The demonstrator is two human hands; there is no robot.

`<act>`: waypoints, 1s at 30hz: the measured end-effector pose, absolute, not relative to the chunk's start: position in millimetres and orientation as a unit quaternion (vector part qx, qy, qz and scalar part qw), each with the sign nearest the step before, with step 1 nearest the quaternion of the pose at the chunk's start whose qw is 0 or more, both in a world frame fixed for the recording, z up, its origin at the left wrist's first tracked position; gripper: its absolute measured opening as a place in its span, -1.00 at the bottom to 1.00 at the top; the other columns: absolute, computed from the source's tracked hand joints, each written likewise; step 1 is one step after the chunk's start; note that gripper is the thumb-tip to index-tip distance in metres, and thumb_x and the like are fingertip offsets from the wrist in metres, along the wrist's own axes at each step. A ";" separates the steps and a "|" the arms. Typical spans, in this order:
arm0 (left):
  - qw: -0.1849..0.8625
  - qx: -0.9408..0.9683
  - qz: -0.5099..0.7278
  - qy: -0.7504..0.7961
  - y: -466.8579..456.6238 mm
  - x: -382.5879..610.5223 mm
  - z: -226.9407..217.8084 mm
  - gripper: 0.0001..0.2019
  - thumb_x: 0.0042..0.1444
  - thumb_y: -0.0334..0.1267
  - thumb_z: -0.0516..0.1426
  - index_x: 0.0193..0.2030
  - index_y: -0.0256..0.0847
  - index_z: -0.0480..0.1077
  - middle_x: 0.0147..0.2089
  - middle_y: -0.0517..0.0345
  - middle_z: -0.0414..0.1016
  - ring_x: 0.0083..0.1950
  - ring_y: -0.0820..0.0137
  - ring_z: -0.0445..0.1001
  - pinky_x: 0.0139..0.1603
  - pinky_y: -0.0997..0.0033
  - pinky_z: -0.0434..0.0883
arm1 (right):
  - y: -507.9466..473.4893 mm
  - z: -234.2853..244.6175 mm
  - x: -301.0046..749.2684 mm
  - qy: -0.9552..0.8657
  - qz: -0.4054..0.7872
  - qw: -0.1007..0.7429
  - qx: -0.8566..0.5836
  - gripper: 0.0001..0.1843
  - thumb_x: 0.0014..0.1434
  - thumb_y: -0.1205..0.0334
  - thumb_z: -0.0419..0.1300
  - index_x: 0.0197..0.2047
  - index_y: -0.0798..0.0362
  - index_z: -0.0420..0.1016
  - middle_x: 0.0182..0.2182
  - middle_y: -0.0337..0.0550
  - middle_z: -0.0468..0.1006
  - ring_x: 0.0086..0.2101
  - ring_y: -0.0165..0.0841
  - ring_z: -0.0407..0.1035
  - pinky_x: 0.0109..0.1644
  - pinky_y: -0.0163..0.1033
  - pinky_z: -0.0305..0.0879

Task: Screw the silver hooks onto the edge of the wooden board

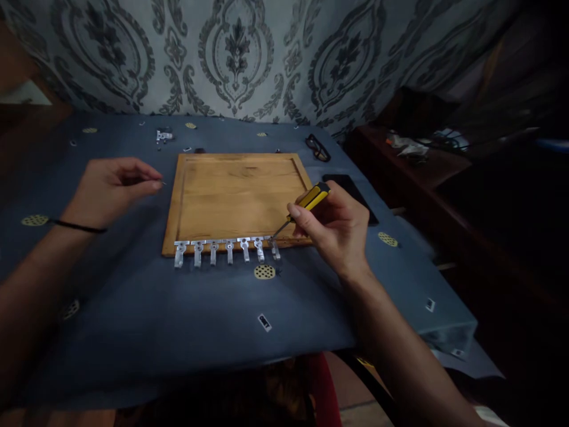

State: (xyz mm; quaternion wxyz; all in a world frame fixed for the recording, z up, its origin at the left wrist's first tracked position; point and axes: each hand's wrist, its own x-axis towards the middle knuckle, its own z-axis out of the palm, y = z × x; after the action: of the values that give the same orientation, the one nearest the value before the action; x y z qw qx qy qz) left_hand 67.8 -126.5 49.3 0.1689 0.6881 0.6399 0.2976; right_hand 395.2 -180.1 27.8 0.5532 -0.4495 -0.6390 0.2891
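My right hand [340, 228] grips a yellow-and-black screwdriver [313, 197], its shaft slanting down to the left. The screwdriver's tip meets the rightmost metal clip [274, 249] on the near edge of a framed wooden board [235, 196]. Several similar silver clips [214, 252] line that edge, their lower ends jutting toward me. Off the board's left side, my left hand [122, 181] pinches a tiny thin piece, apparently a screw [164, 182], between thumb and fingertips. Most of that piece is hidden by the fingers.
A blue patterned tablecloth [200, 320] covers the table. Another metal clip [164, 136] lies at the back left with small bits near it. Eyeglasses [317, 148] and a dark phone [355, 196] lie to the right. A patterned curtain [235, 53] hangs behind.
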 end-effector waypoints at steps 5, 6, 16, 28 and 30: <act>0.315 0.764 0.276 0.490 -135.9 138.0 58.4 -0.80 -0.11 -0.06 0.22 -0.41 -0.11 0.53 -0.42 0.21 0.57 -0.38 0.39 0.49 -0.34 0.42 0.41 | -183.4 28.5 396.4 -0.642 0.270 0.546 -0.465 -0.66 0.05 0.01 0.46 -0.45 -0.03 0.41 -0.51 -0.35 0.35 -0.62 -0.49 0.33 -0.62 -0.31 0.31; 0.328 0.786 0.244 0.464 -134.8 150.3 57.1 -0.83 -0.06 -0.09 0.21 -0.40 -0.11 0.53 -0.42 0.22 0.58 -0.38 0.41 0.49 -0.33 0.43 0.41 | -184.0 28.7 396.6 -0.642 0.267 0.545 -0.469 -0.67 0.05 0.02 0.46 -0.45 -0.03 0.41 -0.50 -0.34 0.36 -0.62 -0.48 0.33 -0.62 -0.29 0.31; 0.441 0.831 0.138 0.308 -113.6 210.5 30.1 -0.95 0.07 -0.36 0.22 -0.36 -0.23 0.54 -0.42 0.22 0.58 -0.40 0.47 0.50 -0.39 0.53 0.35 | -182.5 27.2 401.3 -0.663 0.225 0.534 -0.475 -0.70 0.05 -0.01 0.46 -0.42 -0.09 0.45 -0.46 -0.29 0.48 -0.57 -0.42 0.34 -0.58 -0.21 0.31; 0.410 0.855 0.136 0.286 -113.4 220.9 28.8 -0.83 -0.02 -0.57 0.25 -0.51 -0.24 0.50 -0.57 0.34 0.46 -0.49 0.55 0.40 -0.46 0.54 0.23 | -189.0 30.8 396.3 -0.673 0.183 0.527 -0.486 -0.84 0.10 0.17 0.44 -0.38 -0.14 0.52 -0.42 -0.30 0.47 -0.56 -0.43 0.39 -0.55 -0.22 0.44; 0.403 0.858 0.139 0.286 -113.9 221.9 28.7 -0.81 -0.06 -0.59 0.26 -0.52 -0.23 0.48 -0.58 0.36 0.44 -0.49 0.55 0.39 -0.46 0.53 0.22 | -189.4 30.8 395.5 -0.669 0.188 0.529 -0.488 -0.85 0.10 0.17 0.44 -0.38 -0.14 0.53 -0.42 -0.28 0.48 -0.57 -0.42 0.38 -0.56 -0.21 0.45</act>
State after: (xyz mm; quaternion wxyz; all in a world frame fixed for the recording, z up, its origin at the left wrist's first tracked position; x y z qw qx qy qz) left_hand 221.9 -113.9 28.7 0.4030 0.8580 0.2865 0.1390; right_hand 395.5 -189.4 30.8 0.5285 -0.4878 -0.6689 0.1878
